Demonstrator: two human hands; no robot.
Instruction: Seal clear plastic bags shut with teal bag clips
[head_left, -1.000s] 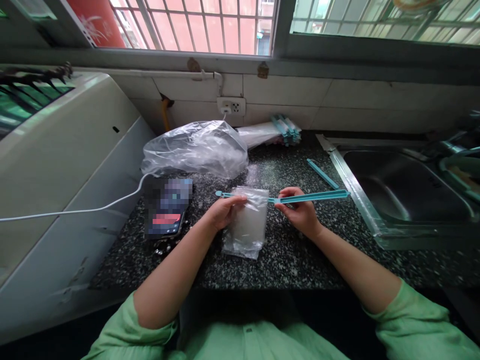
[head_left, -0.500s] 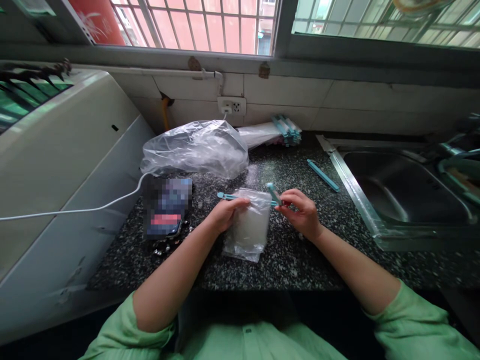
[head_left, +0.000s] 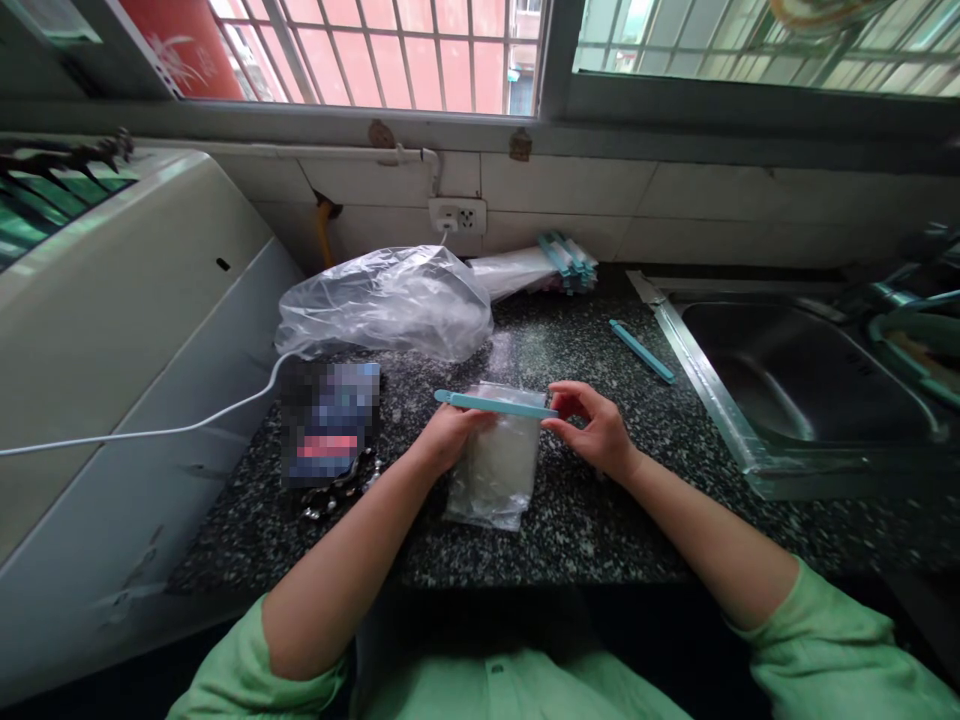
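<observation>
A clear plastic bag (head_left: pixel 496 470) is held just above the speckled counter, or rests on it; I cannot tell which. My left hand (head_left: pixel 448 437) grips its left side, with the thumb partly behind a light-blue bag sealing clip (head_left: pixel 502 405). The clip lies straight across the bag near its top, its left end sticking out past the bag. At its right end, my right hand (head_left: pixel 600 428) pinches it between thumb and fingers. Whether the clip is fully latched does not show.
Another blue clip (head_left: pixel 642 351) lies beside the sink (head_left: pixel 795 380). Behind are a large clear bag (head_left: pixel 386 305) and a bundle of clipped bags (head_left: pixel 574 263). A phone (head_left: pixel 337 420), blurred out, lies at left near a white cable (head_left: pixel 202 432).
The clip's raised arm has swung from the right side down to the left, over the bag's top. My right hand stays at the clip's right end.
</observation>
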